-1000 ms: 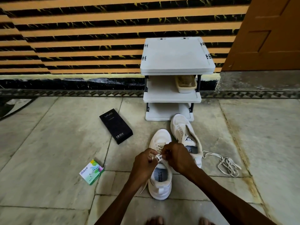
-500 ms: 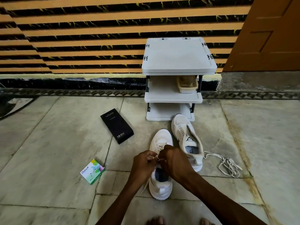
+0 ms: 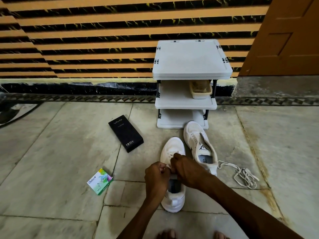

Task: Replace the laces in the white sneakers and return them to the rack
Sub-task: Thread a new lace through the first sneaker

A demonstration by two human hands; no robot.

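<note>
On the stone floor (image 3: 51,169), a person bends over the nearer sneaker (image 3: 172,147) of 2. The left hand (image 3: 156,176) and right hand (image 3: 188,171) are curled above its tongue, fingers apparently pinching the white lace (image 3: 169,167). The other sneaker (image 3: 196,138) lies just beside it, with a loose lace (image 3: 245,175) to its right and the rack (image 3: 191,57) behind. The step likely calls for equal pull on both ends and a flat, untwisted lace.

near sneaker (image 3: 172,147): middle covered by left hand (image 3: 156,176), right hand (image 3: 188,169)
lace (image 3: 168,166): mostly hidden in the pinch
toes (image 3: 166,234): cut by bottom edge
tray (image 3: 201,95): contents unclear
</note>
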